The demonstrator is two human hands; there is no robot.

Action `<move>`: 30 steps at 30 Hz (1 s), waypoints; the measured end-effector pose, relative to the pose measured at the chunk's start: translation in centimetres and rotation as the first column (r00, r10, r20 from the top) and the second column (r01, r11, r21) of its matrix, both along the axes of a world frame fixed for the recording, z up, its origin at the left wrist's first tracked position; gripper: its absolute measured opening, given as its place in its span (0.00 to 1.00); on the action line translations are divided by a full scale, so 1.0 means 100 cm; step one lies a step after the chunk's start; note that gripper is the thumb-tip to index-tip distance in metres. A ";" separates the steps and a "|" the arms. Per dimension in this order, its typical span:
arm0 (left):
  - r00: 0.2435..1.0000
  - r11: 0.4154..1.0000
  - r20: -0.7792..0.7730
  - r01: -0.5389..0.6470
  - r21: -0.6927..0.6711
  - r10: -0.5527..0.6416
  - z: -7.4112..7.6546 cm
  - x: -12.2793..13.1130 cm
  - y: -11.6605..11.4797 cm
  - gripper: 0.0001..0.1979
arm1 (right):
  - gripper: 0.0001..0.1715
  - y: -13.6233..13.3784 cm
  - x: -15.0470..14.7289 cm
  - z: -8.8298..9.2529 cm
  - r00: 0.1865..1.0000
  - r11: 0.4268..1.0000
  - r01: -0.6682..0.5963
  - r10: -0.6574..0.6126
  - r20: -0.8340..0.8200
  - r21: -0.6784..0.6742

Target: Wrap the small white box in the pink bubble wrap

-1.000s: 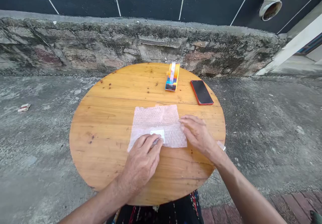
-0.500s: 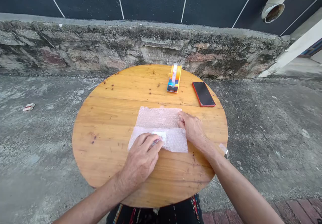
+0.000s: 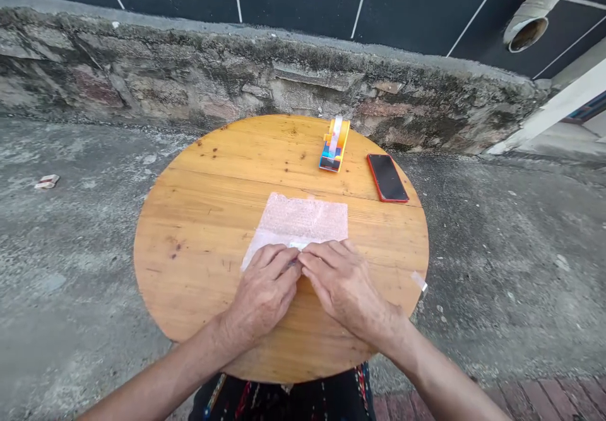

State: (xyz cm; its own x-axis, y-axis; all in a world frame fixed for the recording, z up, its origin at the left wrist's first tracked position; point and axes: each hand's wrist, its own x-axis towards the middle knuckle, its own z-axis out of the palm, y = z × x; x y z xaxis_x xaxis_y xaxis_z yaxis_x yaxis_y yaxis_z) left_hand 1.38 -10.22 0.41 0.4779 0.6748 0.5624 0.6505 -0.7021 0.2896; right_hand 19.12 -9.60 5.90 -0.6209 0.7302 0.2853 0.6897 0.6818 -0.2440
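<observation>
The left hand [image 3: 265, 288] and right hand [image 3: 343, 282] angle inward, palms down, fingers bent and nearly closed together, fingertips meeting at the near side of the bubble wrap [image 3: 305, 216]; whether they grip it cannot be told. A white piece [image 3: 298, 245] shows at the fingertips. The wrap lies mid-counter [image 3: 189, 282], with wood surface stretching to the left rim. Beyond stand a tape dispenser [image 3: 335, 146], its markings unreadable, and, near the right edge, a phone [image 3: 388, 178].

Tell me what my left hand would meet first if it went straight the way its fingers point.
For your left hand, probably your right hand, which lies just ahead at the bubble wrap; whether the two touch is hard to tell.
</observation>
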 end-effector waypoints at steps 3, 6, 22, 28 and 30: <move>1.000 1.000 0.020 0.018 0.000 -0.018 -0.002 -0.002 -0.003 0.14 | 0.12 0.001 -0.001 -0.007 1.000 0.999 0.021 -0.021 -0.004 -0.037; 0.998 1.000 0.048 0.029 -0.003 -0.029 -0.004 -0.003 -0.004 0.17 | 0.14 0.000 0.001 -0.010 1.000 0.998 0.029 -0.028 0.006 -0.057; 0.590 0.447 0.437 0.140 -0.884 0.679 0.005 -0.042 -0.066 0.12 | 0.10 0.008 -0.001 -0.014 0.983 0.994 0.046 -0.062 0.173 0.095; 0.229 0.195 0.349 0.506 -0.840 0.909 0.025 -0.031 -0.040 0.11 | 0.08 0.013 -0.004 -0.012 0.978 0.992 0.026 -0.051 0.202 0.126; 0.242 0.181 0.340 0.504 -0.844 0.909 0.028 -0.026 -0.030 0.07 | 0.07 0.013 -0.004 -0.011 0.977 0.992 0.024 -0.049 0.207 0.122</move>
